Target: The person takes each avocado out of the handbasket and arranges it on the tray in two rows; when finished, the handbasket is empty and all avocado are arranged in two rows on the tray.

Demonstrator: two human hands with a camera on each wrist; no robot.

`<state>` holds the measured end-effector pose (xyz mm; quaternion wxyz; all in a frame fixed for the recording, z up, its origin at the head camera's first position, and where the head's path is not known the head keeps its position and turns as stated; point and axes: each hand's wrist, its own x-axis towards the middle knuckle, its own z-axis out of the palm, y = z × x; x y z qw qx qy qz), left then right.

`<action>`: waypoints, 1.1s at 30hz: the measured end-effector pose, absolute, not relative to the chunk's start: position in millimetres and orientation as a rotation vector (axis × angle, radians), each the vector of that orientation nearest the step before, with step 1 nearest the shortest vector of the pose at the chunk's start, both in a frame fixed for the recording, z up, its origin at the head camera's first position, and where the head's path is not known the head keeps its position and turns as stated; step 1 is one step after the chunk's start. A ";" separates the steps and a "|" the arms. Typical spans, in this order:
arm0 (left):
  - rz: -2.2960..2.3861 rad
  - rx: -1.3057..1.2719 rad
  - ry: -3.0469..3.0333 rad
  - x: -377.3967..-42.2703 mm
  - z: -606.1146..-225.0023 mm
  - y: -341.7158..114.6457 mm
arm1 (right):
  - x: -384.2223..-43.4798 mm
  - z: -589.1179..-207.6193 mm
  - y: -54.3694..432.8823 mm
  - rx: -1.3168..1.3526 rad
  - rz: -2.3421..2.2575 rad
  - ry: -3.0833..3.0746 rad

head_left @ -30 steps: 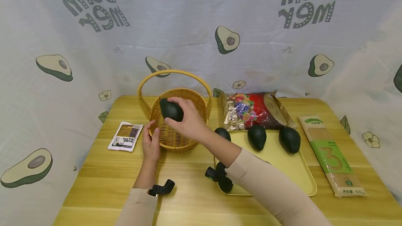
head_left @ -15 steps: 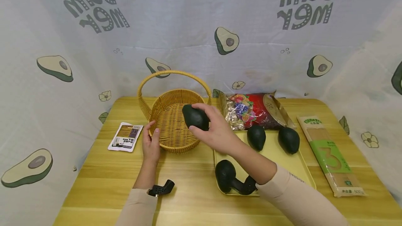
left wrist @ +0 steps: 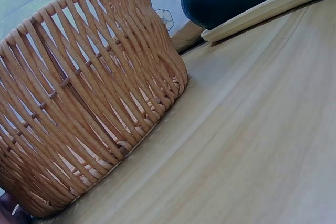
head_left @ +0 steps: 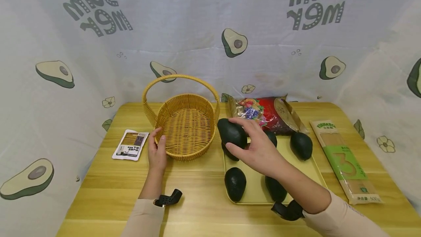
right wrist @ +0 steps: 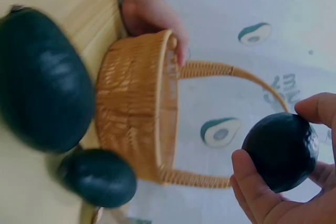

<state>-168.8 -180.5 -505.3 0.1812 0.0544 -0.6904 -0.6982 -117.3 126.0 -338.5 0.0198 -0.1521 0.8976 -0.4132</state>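
Observation:
My right hand [head_left: 234, 134] grips a dark green avocado [head_left: 230, 131] just above the far left corner of a yellow tray [head_left: 256, 173]. The right wrist view shows that avocado [right wrist: 281, 150] pinched between thumb and fingers. Several more avocados lie on the tray, one at its front left [head_left: 235, 183] and one at the far right [head_left: 300, 145]. An empty wicker basket [head_left: 174, 151] with a hoop handle stands left of the tray. My left hand [head_left: 159, 135] holds its near left rim. In the left wrist view the basket wall [left wrist: 94, 93] fills the frame.
A small printed sachet [head_left: 129, 144] lies left of the basket. A red snack bag [head_left: 268, 114] sits behind the tray and a long noodle packet [head_left: 345, 160] lies along the right side. Avocado-print cloth walls in the wooden table [head_left: 197, 211] on three sides.
My right hand has carried the avocado rightward, from over the basket to above the tray's far left corner. The left hand has stayed on the basket rim.

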 end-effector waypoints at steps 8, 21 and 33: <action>-1.983 0.132 -1.948 -168.4 -505.8 -179.6 | -96.0 -346.4 163.4 -0.384 -1.238 2.856; -1.968 0.105 -1.920 -169.1 -505.4 -178.9 | -66.9 -364.9 213.5 -0.196 -1.272 2.892; -1.953 0.120 -1.940 -169.3 -505.2 -179.0 | -44.8 -402.2 268.6 0.053 -1.115 2.996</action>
